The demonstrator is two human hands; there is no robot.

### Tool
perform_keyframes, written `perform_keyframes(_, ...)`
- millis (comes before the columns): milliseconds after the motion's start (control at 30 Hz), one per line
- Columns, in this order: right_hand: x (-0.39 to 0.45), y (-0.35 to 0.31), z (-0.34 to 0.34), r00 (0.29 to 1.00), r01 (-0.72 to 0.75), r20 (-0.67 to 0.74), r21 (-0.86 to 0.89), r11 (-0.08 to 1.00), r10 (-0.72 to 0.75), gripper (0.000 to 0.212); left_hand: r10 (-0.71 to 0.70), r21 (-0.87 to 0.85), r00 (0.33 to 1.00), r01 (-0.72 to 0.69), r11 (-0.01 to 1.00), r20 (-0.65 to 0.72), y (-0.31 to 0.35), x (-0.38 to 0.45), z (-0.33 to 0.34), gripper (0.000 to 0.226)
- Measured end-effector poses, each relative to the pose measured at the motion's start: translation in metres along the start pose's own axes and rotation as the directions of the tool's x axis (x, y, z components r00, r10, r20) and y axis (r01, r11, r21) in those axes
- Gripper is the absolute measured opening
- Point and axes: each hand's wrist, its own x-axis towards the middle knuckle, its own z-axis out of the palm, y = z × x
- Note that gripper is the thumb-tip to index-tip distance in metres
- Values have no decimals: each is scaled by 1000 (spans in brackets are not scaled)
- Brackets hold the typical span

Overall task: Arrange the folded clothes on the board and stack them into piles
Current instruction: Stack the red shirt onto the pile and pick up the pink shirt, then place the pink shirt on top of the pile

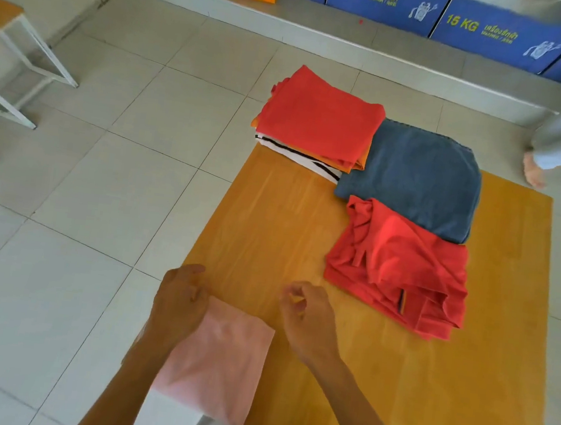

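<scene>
Orange wooden board (272,211) already carried a red-topped pile of folded clothes (317,118), a folded blue towel (416,175) and a rumpled red shirt (398,267). A folded pink cloth (220,355) lay unstacked at the near edge; the left hand (178,302) rested on it, the right hand (308,320) hung loosely curled, empty.

A wooden board (281,219) is lying on the tiled floor, carrying folded clothes. A coral-topped pile (317,118) is overhanging its far left corner, a blue folded garment (415,178) is sitting just beside it, a rumpled red garment (402,268) is overlapping the blue one's near edge, and a pink folded piece (220,355) is lying at the near left edge.
</scene>
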Motion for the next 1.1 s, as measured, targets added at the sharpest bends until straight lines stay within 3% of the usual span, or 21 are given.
perform_keyframes(133, -39, 10, 13, 996, -63, 64, -34, 997, 65, 20, -7, 93, 996, 16, 996, -94, -11, -28, 2, 50)
perform_keyframes(200, -52, 13, 18, 989, -96, 105, -57, 994, 102, 31, -81, 72, 990, 89, 993, -113, -13, -38, -1, 59)
perform_keyframes(300, -69, 9, 26, 959, -192, 209, -11, 981, 190, 40, -181, 82, 983, 184, 979, -43, -22, -48, -3, 73)
perform_keyframes(400, -86, 3, 37, 936, -236, 275, 30, 971, 219, 44, -194, 39, 981, 194, 980, -1, -30, -56, -7, 84)
perform_keyframes(633, -104, -15, 45, 933, -295, 242, 92, 951, 266, 52, -226, 37, 969, 223, 974, 96, -45, -51, -16, 94)
perform_keyframes(867, -105, -25, 45, 944, -299, 155, 27, 954, 292, 48, -282, 3, 915, 293, 956, 287, -44, -37, -23, 106)
perform_keyframes(1100, -93, -44, 67, 924, -378, -30, 77, 923, 381, 50, -179, -134, 886, 258, 957, 429, -50, -14, -35, 94)
